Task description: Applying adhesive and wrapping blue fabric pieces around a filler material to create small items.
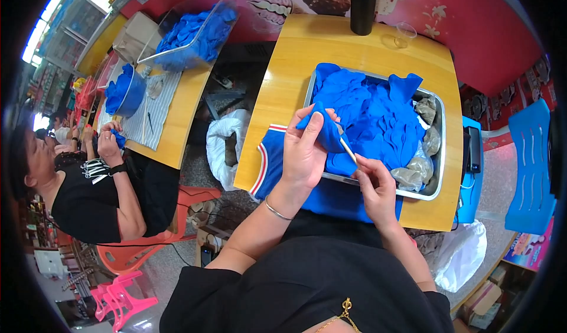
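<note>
My left hand (304, 150) is closed around a small blue cloth piece (326, 133), lifted just above the near rim of a metal tray (436, 179). A thin pale stick (348, 152) runs from that piece down into my right hand (373, 182), which pinches its lower end. The tray is heaped with more blue cloth pieces (378, 117) and a few grey ones (426, 111) along its right side. Under the tray's near edge lies a blue cloth with red and white trim (269, 162).
The tray rests on a wooden table (295, 61) with a black bottle (363, 5) and a clear cup (404, 35) at its far edge. At a second table (177, 126) to the left, another person (88, 191) handles blue pieces beside a clear bin (195, 32). A blue chair (531, 162) stands on the right.
</note>
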Available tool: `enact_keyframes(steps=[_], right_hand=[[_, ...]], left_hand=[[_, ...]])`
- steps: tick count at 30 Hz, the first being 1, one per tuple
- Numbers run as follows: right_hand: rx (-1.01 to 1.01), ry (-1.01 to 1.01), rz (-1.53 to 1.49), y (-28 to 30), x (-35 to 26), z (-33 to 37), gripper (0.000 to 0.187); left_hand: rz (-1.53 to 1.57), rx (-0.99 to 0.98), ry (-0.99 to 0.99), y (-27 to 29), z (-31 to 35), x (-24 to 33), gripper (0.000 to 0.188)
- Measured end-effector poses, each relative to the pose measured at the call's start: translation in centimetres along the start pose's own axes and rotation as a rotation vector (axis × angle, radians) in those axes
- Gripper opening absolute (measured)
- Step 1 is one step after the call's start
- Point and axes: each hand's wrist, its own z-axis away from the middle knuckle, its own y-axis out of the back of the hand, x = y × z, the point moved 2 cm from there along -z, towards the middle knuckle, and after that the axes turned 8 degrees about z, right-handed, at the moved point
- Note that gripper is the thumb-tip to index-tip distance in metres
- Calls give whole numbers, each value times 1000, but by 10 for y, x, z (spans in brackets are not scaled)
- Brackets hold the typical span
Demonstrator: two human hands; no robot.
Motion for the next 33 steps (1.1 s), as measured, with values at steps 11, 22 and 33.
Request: enact_keyframes(steps=[11, 22, 33], right_hand=[[14, 229, 374, 9, -9, -5, 27], [67, 136, 327, 9, -14, -5, 25], [-91, -102, -21, 0, -9, 2, 26]], left_hand=[[-30, -38, 6, 5, -1, 8, 13], [-225, -60, 25, 8, -1, 16, 14], [-43, -72, 7, 11, -2, 12, 14]])
